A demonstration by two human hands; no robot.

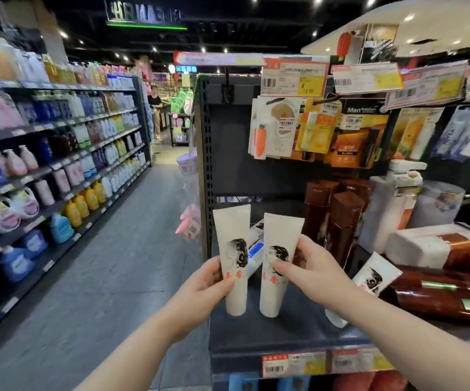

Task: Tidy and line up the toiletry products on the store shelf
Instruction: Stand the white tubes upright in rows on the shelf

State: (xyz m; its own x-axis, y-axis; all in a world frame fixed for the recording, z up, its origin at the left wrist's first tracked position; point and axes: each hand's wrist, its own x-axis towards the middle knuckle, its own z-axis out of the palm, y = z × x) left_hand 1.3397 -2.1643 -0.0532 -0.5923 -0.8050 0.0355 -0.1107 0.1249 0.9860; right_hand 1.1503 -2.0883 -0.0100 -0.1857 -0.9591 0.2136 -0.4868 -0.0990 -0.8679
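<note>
Here, in the head view, you hold two matching tubes side by side above the front left corner of the dark shelf [284, 337]; each is cream-white, with a black drawing of a head with wavy hair and red characters printed below it; the left tube [233, 238] and the right tube [281, 238] both stand with the wide, flat crimped end up and the rounded narrow end down, printed faces towards you; their long axes run near upright, the left one leaning its top a little to the left, the right one leaning its top to the right, so they sit closer at the bottom than at the top and do not touch; whether their lower ends rest on the shelf cannot be told; your left hand [207, 286] grips the left tube low down, thumb laid across the red characters and fingers wrapped behind; your right hand [317, 266] grasps the right tube at mid-height, thumb pressed on the drawing and fingers curled round its right edge; both forearms reach up from the lower edge, the left from the lower left, the right from the lower right; a third tube [375, 277] of the same kind lies tilted on the shelf behind your right forearm, beside dark red bottles [440, 292] lying on their sides; tall brown bottles [344, 218] stand further back; price tags [296, 364] run along the shelf's front edge.
</note>
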